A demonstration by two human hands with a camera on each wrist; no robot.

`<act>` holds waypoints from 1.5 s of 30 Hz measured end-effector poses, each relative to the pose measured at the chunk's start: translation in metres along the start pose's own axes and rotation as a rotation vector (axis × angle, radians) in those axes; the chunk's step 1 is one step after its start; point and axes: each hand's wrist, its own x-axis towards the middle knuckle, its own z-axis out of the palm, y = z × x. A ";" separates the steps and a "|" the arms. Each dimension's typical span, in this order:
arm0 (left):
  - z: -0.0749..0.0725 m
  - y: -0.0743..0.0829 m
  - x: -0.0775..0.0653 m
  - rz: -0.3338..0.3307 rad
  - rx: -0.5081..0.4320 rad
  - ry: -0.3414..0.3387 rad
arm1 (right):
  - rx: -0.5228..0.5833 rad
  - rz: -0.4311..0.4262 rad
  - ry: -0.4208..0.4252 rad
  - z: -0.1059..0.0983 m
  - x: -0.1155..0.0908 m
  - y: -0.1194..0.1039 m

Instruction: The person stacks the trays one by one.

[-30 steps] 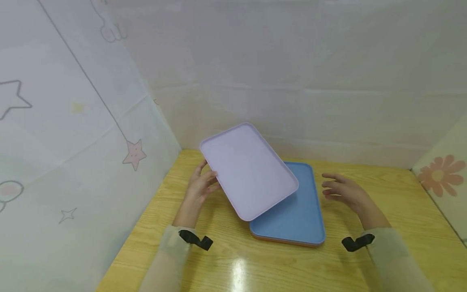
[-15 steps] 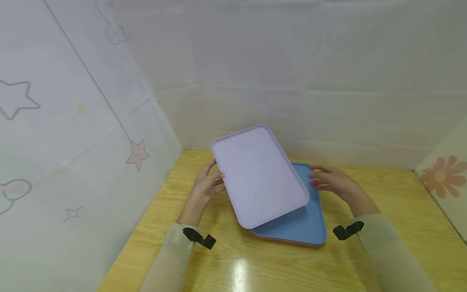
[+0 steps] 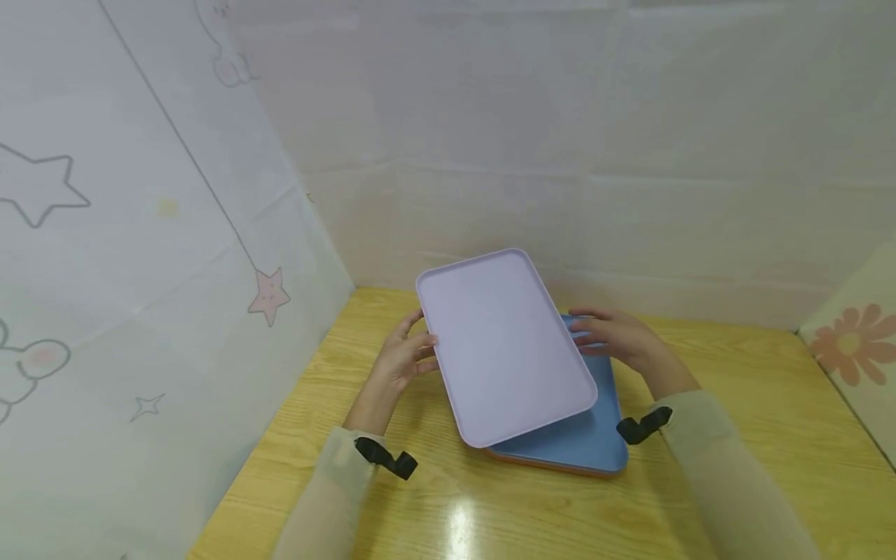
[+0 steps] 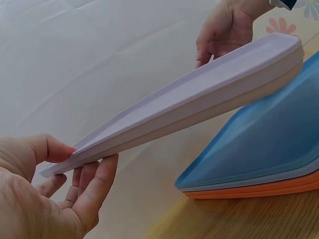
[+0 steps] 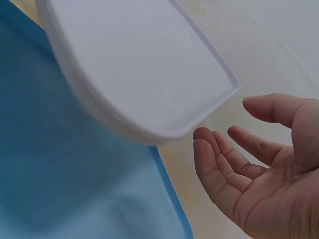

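Note:
My left hand (image 3: 400, 362) pinches the left edge of a lavender tray (image 3: 507, 350), thumb on top and fingers beneath. A pale beige layer (image 4: 284, 73) shows under its rim in the left wrist view. The tray is raised and tilted above a blue tray (image 3: 574, 439), covering much of it. Near the lavender tray's right edge is my right hand (image 3: 619, 336), its fingers relaxed and spread. A small gap separates these fingers (image 5: 209, 167) from the tray in the right wrist view.
Below the blue tray lie a thin greyish layer (image 4: 249, 180) and an orange tray (image 4: 249, 191), resting on the wooden table (image 3: 420, 498). White cloth (image 3: 448, 117) hangs behind. Printed cloth stands at left, and a flower-printed sheet (image 3: 850, 342) at right.
The lavender tray has shifted right and slightly down in the head view, with the left hand still gripping it. My right hand has moved left, nearing the tray's right edge.

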 end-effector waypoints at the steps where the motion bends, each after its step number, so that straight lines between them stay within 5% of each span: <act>1: 0.000 0.000 0.000 0.000 0.000 0.000 | 0.006 0.003 0.002 0.001 0.002 -0.001; 21: 0.002 -0.007 0.004 -0.011 0.040 -0.027 | -0.006 0.024 -0.012 0.014 0.017 -0.010; 30: 0.006 -0.009 0.009 -0.016 0.099 -0.062 | -0.014 0.010 -0.032 0.008 0.017 0.002; 45: 0.030 -0.015 0.026 -0.051 0.213 -0.163 | 0.049 0.048 -0.015 -0.012 -0.013 0.019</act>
